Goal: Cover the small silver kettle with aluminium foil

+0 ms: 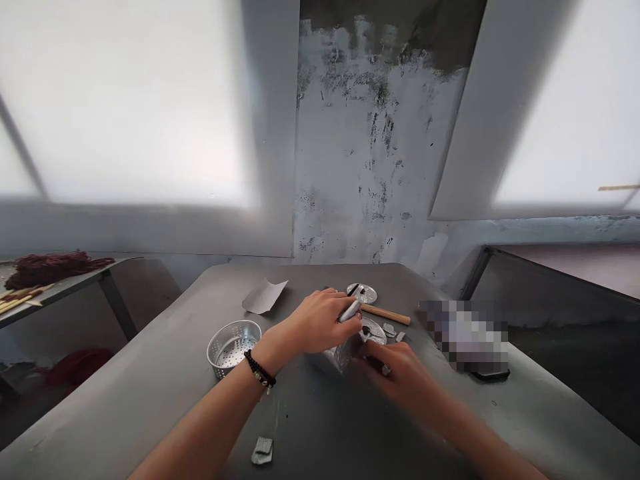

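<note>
Bench inventory, left to right, as it lies in front of me.

1. Perforated metal cup (233,345), standing upright on the grey table (150,393), well clear of my hands. Thin sheet metal; I judge it light and easily dented.

2. Small grey scraps (263,451) near the table's front edge, and a bent sheet of paper (264,295) toward the far side.

3. My left hand (320,323), beaded band at the wrist. It is curled over the top of the metal block, and the fingers grip a slim pale tool (349,311).

4. Metal block (336,357), mid-table, pinned between both hands. Its faces are shiny, so probably slick; it looks solid, stiff and heavy for its size. Best held by the flat sides, pressed down against the table.

5. My right hand (395,367), fingers bent in, touching the block's right face; whether it pinches anything I cannot tell.

6. Round metal discs (362,292) just beyond the hands, loose flakes (389,329), and a wooden handle (386,314) lying flat.

7. A dark flat object (490,375) at the right, partly obscured.
</note>
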The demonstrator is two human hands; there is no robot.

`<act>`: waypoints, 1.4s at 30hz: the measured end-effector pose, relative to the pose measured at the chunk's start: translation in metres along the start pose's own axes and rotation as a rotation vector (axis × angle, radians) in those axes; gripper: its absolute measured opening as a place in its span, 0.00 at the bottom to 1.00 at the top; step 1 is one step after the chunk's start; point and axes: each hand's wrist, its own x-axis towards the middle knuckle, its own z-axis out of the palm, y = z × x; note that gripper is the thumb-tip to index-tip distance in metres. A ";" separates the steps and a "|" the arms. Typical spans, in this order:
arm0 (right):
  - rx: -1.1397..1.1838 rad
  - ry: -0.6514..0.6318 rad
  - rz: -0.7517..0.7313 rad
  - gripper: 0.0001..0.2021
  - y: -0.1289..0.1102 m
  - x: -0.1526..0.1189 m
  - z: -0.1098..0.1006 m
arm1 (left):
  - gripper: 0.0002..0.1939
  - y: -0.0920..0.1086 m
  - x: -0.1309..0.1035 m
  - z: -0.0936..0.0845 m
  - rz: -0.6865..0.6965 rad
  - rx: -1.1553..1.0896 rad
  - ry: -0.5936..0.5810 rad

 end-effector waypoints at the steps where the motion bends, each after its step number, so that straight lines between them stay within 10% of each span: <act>1: 0.000 -0.009 -0.013 0.10 -0.001 0.000 0.000 | 0.12 0.001 0.000 0.000 0.003 0.007 0.001; 12: 0.011 -0.023 -0.035 0.13 -0.003 0.002 -0.008 | 0.15 0.004 0.001 0.003 0.013 0.060 0.020; 18: 0.041 0.224 0.078 0.11 -0.004 0.006 -0.011 | 0.17 0.003 0.001 0.004 0.028 0.052 0.031; 24: 0.057 -0.052 -0.015 0.09 -0.009 0.004 -0.004 | 0.15 0.007 -0.001 0.004 0.030 0.072 0.039; 31: 0.099 0.171 0.034 0.06 -0.011 0.005 -0.013 | 0.15 0.010 -0.003 0.004 0.028 0.072 0.037; 42: 0.080 -0.030 0.016 0.06 -0.023 0.008 -0.016 | 0.16 0.010 -0.002 0.001 -0.008 0.037 0.044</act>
